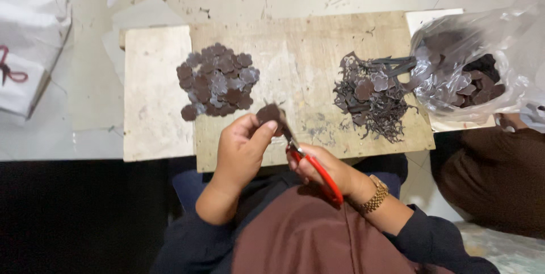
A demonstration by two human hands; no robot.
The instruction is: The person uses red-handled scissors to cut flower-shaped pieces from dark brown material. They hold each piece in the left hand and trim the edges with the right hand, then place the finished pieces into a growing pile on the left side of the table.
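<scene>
On a scuffed floor, a wooden board (318, 41) is laid, and above its near edge a dark piece (269, 114) is pinched in the left hand (241, 152) against scissors (309, 163) gripped by the right hand (323, 169), seemingly for trimming.

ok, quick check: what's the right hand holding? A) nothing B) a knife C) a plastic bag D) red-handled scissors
D: the right hand grips red-handled scissors, with the blades pointing up at the small dark brown piece pinched in the left hand over the wooden board.
</scene>
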